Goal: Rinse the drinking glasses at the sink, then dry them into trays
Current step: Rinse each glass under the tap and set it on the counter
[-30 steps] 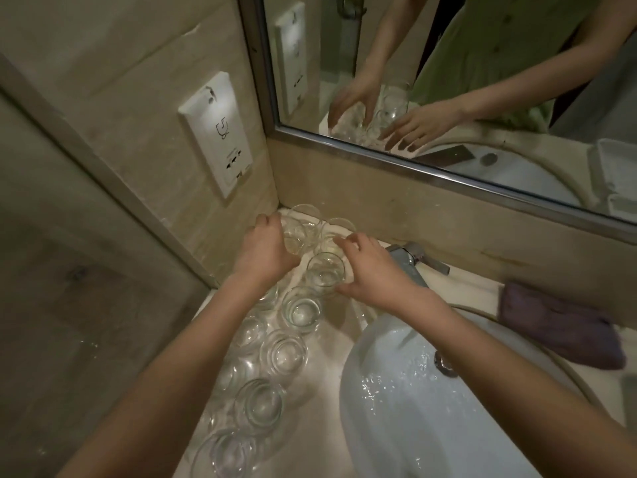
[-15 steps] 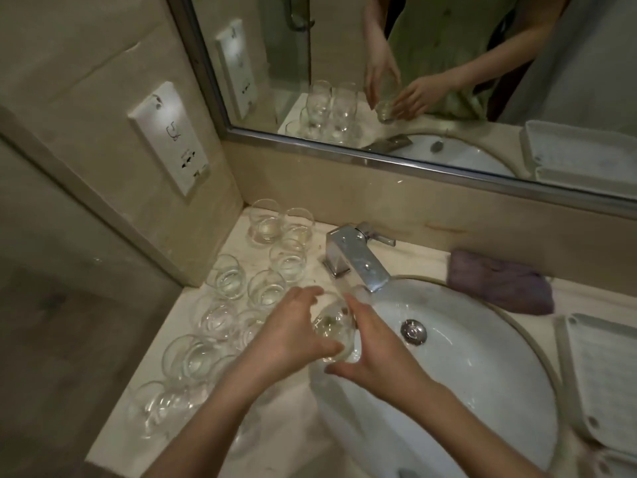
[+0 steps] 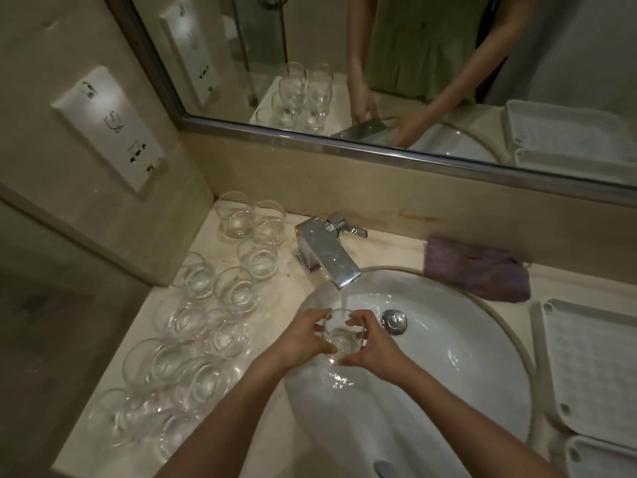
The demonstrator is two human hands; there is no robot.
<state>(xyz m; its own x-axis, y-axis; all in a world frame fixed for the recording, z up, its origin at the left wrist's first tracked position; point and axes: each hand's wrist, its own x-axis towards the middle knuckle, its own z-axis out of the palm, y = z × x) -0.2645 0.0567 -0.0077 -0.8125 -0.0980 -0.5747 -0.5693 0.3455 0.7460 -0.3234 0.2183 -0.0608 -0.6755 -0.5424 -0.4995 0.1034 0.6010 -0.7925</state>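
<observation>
A clear drinking glass [image 3: 342, 339] sits upright over the white sink basin [image 3: 448, 367], under water streaming from the chrome faucet [image 3: 327, 257]. My left hand [image 3: 300, 339] grips its left side and my right hand [image 3: 375, 346] grips its right side, fingers curled round the rim. Several more clear glasses [image 3: 224, 298] stand in rows on the counter left of the basin. White ribbed trays [image 3: 593, 367] lie on the counter to the right of the sink.
A purple cloth [image 3: 479, 270] lies behind the basin at the right. The drain plug [image 3: 394, 319] sits mid-basin. A mirror [image 3: 379, 81] spans the back wall, and a white socket plate [image 3: 110, 125] is on the left wall.
Both hands carried one glass from the back corner of the counter to the basin. Water now runs from the faucet into the glass. The view has swung right, showing the trays.
</observation>
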